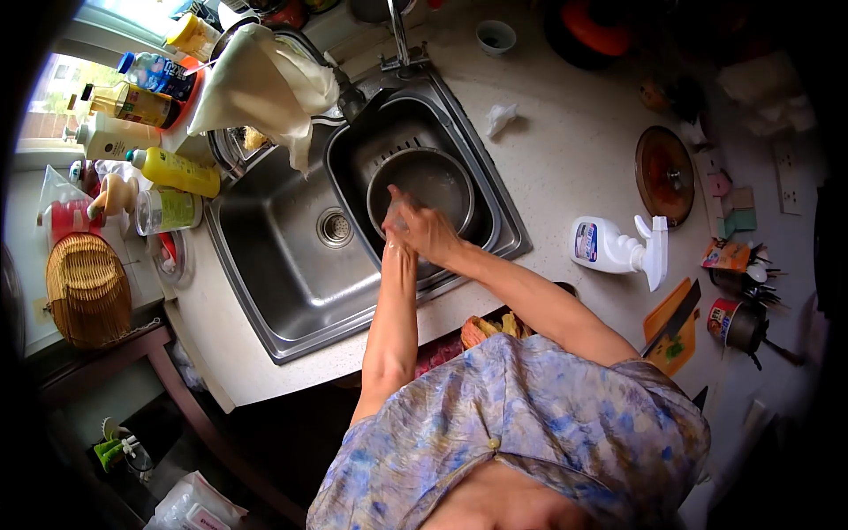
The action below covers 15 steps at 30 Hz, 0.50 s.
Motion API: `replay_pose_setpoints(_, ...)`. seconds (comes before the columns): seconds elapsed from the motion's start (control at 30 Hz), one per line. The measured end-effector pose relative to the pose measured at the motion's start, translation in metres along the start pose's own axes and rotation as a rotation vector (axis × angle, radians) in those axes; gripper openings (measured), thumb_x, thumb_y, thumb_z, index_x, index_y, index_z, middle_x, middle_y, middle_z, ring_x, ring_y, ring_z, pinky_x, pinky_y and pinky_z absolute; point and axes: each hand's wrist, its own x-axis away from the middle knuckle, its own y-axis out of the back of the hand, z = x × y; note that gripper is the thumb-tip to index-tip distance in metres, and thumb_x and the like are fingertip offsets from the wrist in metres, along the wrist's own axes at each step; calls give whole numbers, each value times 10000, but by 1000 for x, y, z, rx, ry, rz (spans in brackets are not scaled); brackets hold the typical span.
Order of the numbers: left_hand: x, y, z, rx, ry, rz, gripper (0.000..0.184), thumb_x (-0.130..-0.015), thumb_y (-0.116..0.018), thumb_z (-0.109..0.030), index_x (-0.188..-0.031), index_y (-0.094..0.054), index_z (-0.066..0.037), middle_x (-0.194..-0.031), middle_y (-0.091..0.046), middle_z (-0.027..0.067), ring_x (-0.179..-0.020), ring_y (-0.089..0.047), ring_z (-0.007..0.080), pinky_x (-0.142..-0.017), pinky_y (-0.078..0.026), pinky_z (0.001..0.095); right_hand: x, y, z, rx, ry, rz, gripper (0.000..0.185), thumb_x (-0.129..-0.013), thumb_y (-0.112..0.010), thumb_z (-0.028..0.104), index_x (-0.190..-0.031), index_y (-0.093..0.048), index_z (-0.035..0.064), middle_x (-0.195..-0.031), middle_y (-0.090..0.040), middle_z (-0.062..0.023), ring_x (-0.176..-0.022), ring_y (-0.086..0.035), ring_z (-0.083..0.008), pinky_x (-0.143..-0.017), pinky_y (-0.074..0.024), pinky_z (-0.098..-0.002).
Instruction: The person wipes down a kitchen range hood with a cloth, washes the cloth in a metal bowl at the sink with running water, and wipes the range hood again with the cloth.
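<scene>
My two hands meet above a round metal pot (pixel 402 163) that sits in the right basin of a double steel sink (pixel 283 238). My left hand (pixel 396 210) points away from me, its visible fingers stretched out and partly covered. Across its back and wrist lies my right hand (pixel 430 233), fingers curled round it. Both look wet, with a whitish sheen near the left wrist. A dark drain basket (pixel 362 141) surrounds the pot.
A faucet (pixel 402 49) stands behind the sink. Left of it are a draped cloth (pixel 256 93), a yellow bottle (pixel 181 172) and other bottles. On the right counter are a white spray bottle (pixel 609 247), a round lid (pixel 664 177) and a knife (pixel 676 318) on an orange board (pixel 664 305).
</scene>
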Motion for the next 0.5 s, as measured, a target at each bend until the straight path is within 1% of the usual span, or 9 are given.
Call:
replay_pose_setpoints(0.1,-2,4,4,-165,-26,-87,395,-920,-392,-443,-1002,-536,-84,-869,-568,46,-824,-563,207,-796,-470,345,-16,0,-24,22,-211,47,373,-859,-512,338,-977,-505,-16,-773,-588,-270,-707,-583,-420,-609,-468,-471)
replay_pose_setpoints(0.13,1,-7,7,268,44,-178,437,-918,-373,-460,-1019,-543,-70,-958,-594,79,-877,-570,231,-836,-460,353,-22,-5,-41,31,-333,69,373,-863,-504,338,-965,-517,-20,-741,-586,-271,-720,-583,-420,-630,-464,-480)
replay_pose_setpoints(0.2,15,-23,-4,150,103,-286,493,-921,-349,-471,-1094,-533,-47,-1074,-583,102,-955,-560,252,-873,-443,366,-24,-2,-74,64,-352,110,369,-861,-507,337,-908,-528,-28,-760,-575,-288,-810,-569,-431,-680,-444,-500)
replay_pose_setpoints(0.23,15,-18,-6,163,98,-315,521,-906,-393,-476,-1153,-517,-35,-1068,-585,100,-952,-556,269,-870,-441,391,-24,1,-77,121,-381,165,348,-859,-515,297,-954,-504,-38,-907,-543,-324,-897,-535,-458,-738,-430,-515)
replay_pose_setpoints(0.27,12,-15,-8,168,93,-315,521,-906,-393,-476,-1153,-517,-35,-1068,-585,100,-952,-556,269,-870,-441,391,-25,-3,-76,122,-374,169,348,-859,-515,297,-954,-504,-38,-907,-543,-324,-897,-535,-458,-738,-430,-515)
replay_pose_setpoints(0.33,11,-11,-8,250,57,-359,581,-916,-317,-502,-1202,-475,-21,-1181,-535,136,-1056,-520,279,-938,-400,391,-19,-11,-73,79,-633,54,301,-830,-539,189,-1008,-470,-43,-1069,-464,-346,-934,-511,-483,-771,-431,-524)
replay_pose_setpoints(0.37,14,-16,-11,325,92,-268,595,-909,-313,-518,-1209,-469,-29,-1179,-538,126,-1070,-512,277,-957,-383,396,-12,-17,-80,148,-541,226,336,-783,-531,65,-1086,-433,-42,-1187,-396,-336,-951,-515,-481,-807,-434,-520)
replay_pose_setpoints(0.47,-20,17,14,214,43,-310,594,-904,-315,-528,-1205,-474,-41,-1171,-543,116,-1091,-497,269,-963,-377,395,-9,-21,-98,235,-316,405,299,-778,-472,11,-1072,-447,-39,-1056,-488,-326,-942,-506,-495,-781,-439,-526)
replay_pose_setpoints(0.5,-26,20,17,251,20,-348,592,-896,-336,-535,-1197,-483,-46,-1167,-548,108,-1085,-500,276,-947,-388,390,-18,-18,-94,138,-580,349,372,-752,-469,-19,-1125,-461,-17,-940,-559,-287,-880,-562,-445,-762,-470,-482)
